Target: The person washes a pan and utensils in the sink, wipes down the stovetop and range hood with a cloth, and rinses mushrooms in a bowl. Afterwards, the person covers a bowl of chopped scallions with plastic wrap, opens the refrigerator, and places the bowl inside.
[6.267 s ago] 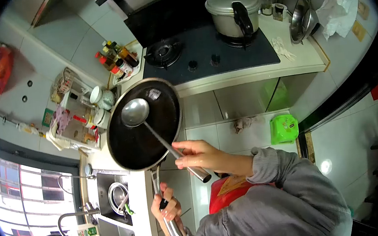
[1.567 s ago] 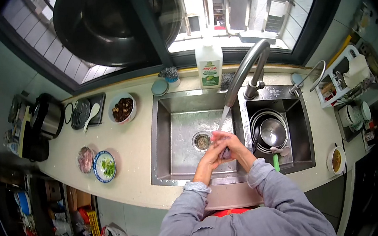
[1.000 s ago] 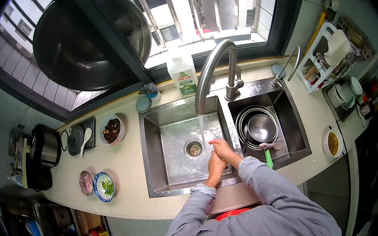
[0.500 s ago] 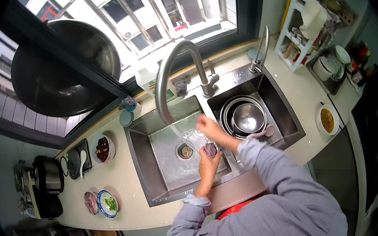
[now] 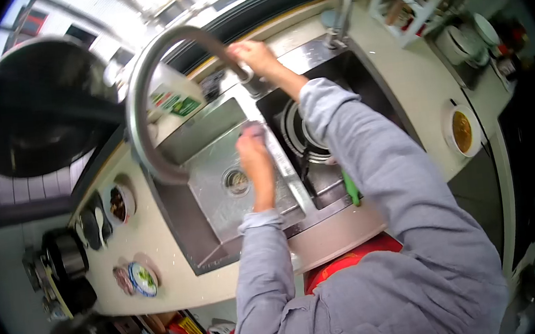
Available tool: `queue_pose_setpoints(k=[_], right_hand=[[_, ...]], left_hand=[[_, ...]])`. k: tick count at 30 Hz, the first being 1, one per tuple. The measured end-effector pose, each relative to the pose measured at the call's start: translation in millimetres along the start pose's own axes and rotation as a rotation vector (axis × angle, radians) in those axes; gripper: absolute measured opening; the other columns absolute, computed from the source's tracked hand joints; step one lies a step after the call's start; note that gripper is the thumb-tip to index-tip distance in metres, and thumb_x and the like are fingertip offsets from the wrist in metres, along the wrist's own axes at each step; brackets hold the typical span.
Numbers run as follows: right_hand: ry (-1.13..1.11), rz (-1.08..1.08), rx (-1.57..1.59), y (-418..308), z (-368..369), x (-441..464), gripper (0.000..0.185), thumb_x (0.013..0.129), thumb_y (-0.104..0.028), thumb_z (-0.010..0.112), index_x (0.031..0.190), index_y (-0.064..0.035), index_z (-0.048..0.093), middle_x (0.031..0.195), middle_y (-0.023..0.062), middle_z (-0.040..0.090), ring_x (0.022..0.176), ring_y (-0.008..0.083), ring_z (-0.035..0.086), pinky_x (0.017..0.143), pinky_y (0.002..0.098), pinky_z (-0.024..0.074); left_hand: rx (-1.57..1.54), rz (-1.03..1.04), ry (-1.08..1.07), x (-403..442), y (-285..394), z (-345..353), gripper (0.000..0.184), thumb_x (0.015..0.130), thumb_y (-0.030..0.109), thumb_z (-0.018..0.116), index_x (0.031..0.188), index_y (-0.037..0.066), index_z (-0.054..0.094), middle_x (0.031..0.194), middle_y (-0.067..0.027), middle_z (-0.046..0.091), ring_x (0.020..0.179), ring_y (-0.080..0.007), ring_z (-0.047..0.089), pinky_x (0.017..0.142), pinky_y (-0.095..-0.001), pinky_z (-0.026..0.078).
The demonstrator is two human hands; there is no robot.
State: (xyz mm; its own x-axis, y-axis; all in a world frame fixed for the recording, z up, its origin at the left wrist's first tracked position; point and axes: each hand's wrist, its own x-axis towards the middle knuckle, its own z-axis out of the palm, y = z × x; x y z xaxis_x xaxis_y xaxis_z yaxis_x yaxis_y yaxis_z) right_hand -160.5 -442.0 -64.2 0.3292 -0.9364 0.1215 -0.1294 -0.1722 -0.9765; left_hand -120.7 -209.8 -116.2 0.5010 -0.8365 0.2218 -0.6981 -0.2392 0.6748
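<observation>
In the left sink basin [image 5: 210, 215], my left hand [image 5: 257, 165] is closed around a purple round thing [image 5: 252, 129], which looks like a small red onion and is blurred. It is near the divider between the two basins. My right hand [image 5: 256, 57] reaches up to the base of the tall curved faucet [image 5: 141, 108], its fingers closed at the faucet handle, which they cover. No water stream shows under the spout. Nested metal bowls [image 5: 293, 128] stand in the right basin, partly behind my right forearm, with a green handle [image 5: 351, 187] at the front edge.
A white jug [image 5: 172, 99] stands behind the sink. On the left counter are a bowl of dark food [image 5: 118, 203] and a blue-rimmed bowl with chopped greens [image 5: 143, 278]. A bowl of yellowish liquid [image 5: 463, 131] sits on the right. A small second tap [image 5: 345, 2] rises at the back.
My right hand has gone from above the basin up to the faucet handle. My left hand has moved away from me with the purple thing. The running water no longer shows, and the view has shifted.
</observation>
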Motion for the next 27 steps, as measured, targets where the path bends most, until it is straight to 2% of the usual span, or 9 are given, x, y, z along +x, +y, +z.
queue_pose_setpoints(k=[2, 4, 5, 6, 7, 9, 12, 17, 27], right_hand=[[0.068, -0.723, -0.568, 9, 4, -12, 0.018, 0.083, -0.022, 0.049, 0.086, -0.0088, 0.06, 0.088, 0.0125, 0.058, 0.082, 0.0312, 0.056, 0.072, 0.0406, 0.0462], [0.047, -0.376, -0.295, 5, 7, -59, 0.018, 0.081, -0.023, 0.052, 0.086, -0.0065, 0.057, 0.084, 0.0138, 0.057, 0.08, 0.03, 0.055, 0.072, 0.0408, 0.0452], [0.041, -0.249, -0.103, -11, 3, -100, 0.024, 0.079, -0.024, 0.055, 0.092, -0.0047, 0.056, 0.086, 0.0148, 0.058, 0.081, 0.0292, 0.057, 0.071, 0.0406, 0.0455], [0.102, -0.181, 0.026, -21, -4, -136, 0.04, 0.076, -0.03, 0.059, 0.104, -0.0022, 0.054, 0.092, 0.0162, 0.061, 0.086, 0.0291, 0.06, 0.074, 0.0393, 0.0465], [-0.254, -0.13, -0.054, -22, -10, -162, 0.038, 0.073, -0.023, 0.059, 0.105, -0.0024, 0.056, 0.096, 0.018, 0.06, 0.089, 0.0317, 0.059, 0.078, 0.0375, 0.0461], [-0.389, -0.097, 0.075, -25, -21, -218, 0.039, 0.071, -0.011, 0.055, 0.109, -0.003, 0.056, 0.101, 0.0186, 0.059, 0.098, 0.0314, 0.057, 0.083, 0.0365, 0.0452], [-0.397, 0.041, 0.036, -24, -45, -261, 0.044, 0.073, -0.011, 0.056, 0.116, -0.0034, 0.052, 0.094, 0.0155, 0.059, 0.086, 0.0261, 0.059, 0.075, 0.0345, 0.0467], [0.15, -0.2, 0.099, -34, -112, -337, 0.044, 0.072, -0.009, 0.066, 0.113, -0.005, 0.053, 0.094, 0.0091, 0.054, 0.081, 0.0183, 0.057, 0.072, 0.0293, 0.0469], [0.495, 0.134, 0.195, -22, -306, -506, 0.015, 0.074, -0.007, 0.062, 0.084, -0.005, 0.051, 0.077, 0.0014, 0.053, 0.069, 0.0081, 0.05, 0.062, 0.0238, 0.0422]], left_hand=[[-0.125, -0.196, -0.051, 10, 15, -24, 0.032, 0.087, 0.025, 0.049, 0.108, 0.003, 0.057, 0.103, -0.0179, 0.056, 0.093, -0.0296, 0.054, 0.083, -0.0371, 0.04], [-0.536, -0.14, 0.016, -4, 13, -32, 0.033, 0.086, 0.024, 0.053, 0.11, 0.001, 0.057, 0.103, -0.0121, 0.056, 0.087, -0.0169, 0.056, 0.069, -0.0308, 0.045], [-0.361, -0.166, -0.225, -6, -12, -48, 0.026, 0.088, 0.015, 0.051, 0.107, -0.002, 0.056, 0.099, -0.0111, 0.058, 0.083, -0.0136, 0.057, 0.066, -0.0284, 0.046], [-0.488, -0.086, 0.159, -24, 31, -51, 0.022, 0.089, 0.01, 0.048, 0.104, -0.005, 0.054, 0.089, -0.01, 0.059, 0.079, -0.0135, 0.056, 0.068, -0.03, 0.046], [-0.295, 0.095, 0.282, -24, -9, -42, 0.021, 0.09, 0.013, 0.047, 0.101, -0.004, 0.053, 0.085, -0.0087, 0.058, 0.075, -0.0123, 0.053, 0.067, -0.0283, 0.045], [-0.284, -0.174, 0.049, -31, -6, -57, 0.02, 0.091, 0.014, 0.046, 0.1, -0.003, 0.052, 0.088, -0.0084, 0.056, 0.076, -0.0123, 0.051, 0.068, -0.0259, 0.044], [-0.6, -0.127, -0.114, -35, 25, -62, 0.018, 0.091, 0.016, 0.048, 0.098, -0.001, 0.052, 0.088, -0.0053, 0.055, 0.075, -0.0125, 0.052, 0.066, -0.0248, 0.045], [-1.007, -0.237, -0.486, -98, 116, -50, 0.019, 0.089, 0.02, 0.05, 0.101, 0.004, 0.052, 0.095, -0.0068, 0.056, 0.079, -0.0132, 0.057, 0.063, -0.0249, 0.047], [-0.957, -0.264, -1.134, -251, 251, 56, 0.016, 0.089, 0.011, 0.049, 0.101, 0.002, 0.055, 0.09, -0.0075, 0.06, 0.079, -0.0129, 0.059, 0.068, -0.028, 0.051]])
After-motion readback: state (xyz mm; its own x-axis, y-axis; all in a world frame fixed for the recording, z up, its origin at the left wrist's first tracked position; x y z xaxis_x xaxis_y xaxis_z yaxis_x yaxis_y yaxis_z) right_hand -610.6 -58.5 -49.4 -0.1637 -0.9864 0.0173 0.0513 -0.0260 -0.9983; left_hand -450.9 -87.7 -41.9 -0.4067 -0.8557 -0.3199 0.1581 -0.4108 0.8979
